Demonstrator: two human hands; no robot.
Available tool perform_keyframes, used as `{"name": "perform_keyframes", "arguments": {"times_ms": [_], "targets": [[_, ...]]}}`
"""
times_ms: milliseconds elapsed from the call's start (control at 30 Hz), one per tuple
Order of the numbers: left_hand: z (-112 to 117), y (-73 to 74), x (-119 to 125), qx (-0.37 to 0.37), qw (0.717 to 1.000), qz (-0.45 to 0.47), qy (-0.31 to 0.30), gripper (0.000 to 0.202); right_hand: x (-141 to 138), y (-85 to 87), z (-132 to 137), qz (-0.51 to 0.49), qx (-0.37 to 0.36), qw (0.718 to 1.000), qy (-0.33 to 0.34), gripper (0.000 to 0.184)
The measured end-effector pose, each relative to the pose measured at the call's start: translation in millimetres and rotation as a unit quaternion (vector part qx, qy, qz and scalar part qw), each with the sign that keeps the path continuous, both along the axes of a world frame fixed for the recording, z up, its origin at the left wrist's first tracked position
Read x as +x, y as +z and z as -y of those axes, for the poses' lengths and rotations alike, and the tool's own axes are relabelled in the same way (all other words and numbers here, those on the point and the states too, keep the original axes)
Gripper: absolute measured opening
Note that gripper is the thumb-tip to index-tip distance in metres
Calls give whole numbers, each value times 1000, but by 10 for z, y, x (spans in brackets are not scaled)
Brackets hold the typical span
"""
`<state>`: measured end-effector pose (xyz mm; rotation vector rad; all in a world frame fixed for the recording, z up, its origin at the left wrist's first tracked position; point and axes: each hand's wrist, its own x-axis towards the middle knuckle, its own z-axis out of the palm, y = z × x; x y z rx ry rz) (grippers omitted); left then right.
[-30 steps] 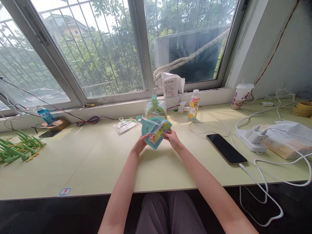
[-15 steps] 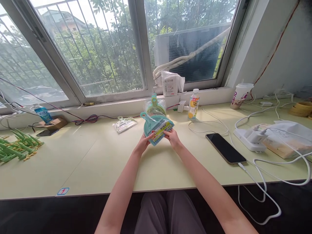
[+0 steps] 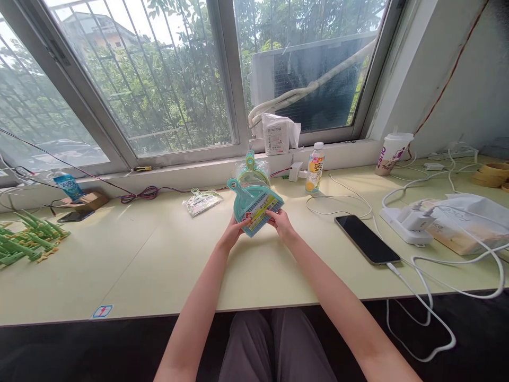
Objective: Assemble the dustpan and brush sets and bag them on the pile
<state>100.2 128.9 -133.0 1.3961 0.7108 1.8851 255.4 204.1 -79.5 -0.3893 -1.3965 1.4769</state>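
Between my two hands is a teal mini dustpan and brush set [image 3: 254,208], tilted, with a yellow label across its bristles and its looped handle pointing up and left. My left hand [image 3: 234,232] grips its lower left edge, thumb on the front. At the lower right side, my right hand [image 3: 280,223] holds it with fingers closed round the edge. Just behind, against the wall, stand more dustpan sets [image 3: 252,168] in clear plastic, partly hidden by the held one. Left of them a flat wrapped dustpan set [image 3: 202,202] lies on the table [image 3: 167,265].
Green plastic pieces [image 3: 29,237] lie at the far left. A juice bottle [image 3: 315,167] stands behind my right hand. To the right are a phone [image 3: 367,239] on its cable, a power strip [image 3: 407,225], a plastic bag [image 3: 473,223] and a cup [image 3: 393,154].
The dustpan set tips very slightly in my hands, its handle shifting a little left and up. Both hands keep their hold.
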Motion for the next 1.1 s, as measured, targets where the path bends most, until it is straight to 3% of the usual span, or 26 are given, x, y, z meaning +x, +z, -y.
{"name": "perform_keyframes", "arguments": {"times_ms": [267,467,600,833,1000,1100], "targets": [[48,31,31,3,1000,7,3,74,0,6,-12,-8,-2,1000,17,17],[92,59,19,6,1000,2,7,72,-31,-50,-55,-12,34,998,49,38],[103,53,27,-28,999,-28,5,66,-30,-64,-64,-20,43,999,22,46],[133,50,124,-40,991,-84,-96,57,-31,-76,-35,-72,18,997,7,41],[91,79,59,9,999,7,-31,58,-54,-78,-42,-65,4,998,19,32],[90,79,45,27,999,22,-26,59,-53,-78,-53,-46,-5,998,31,30]]}}
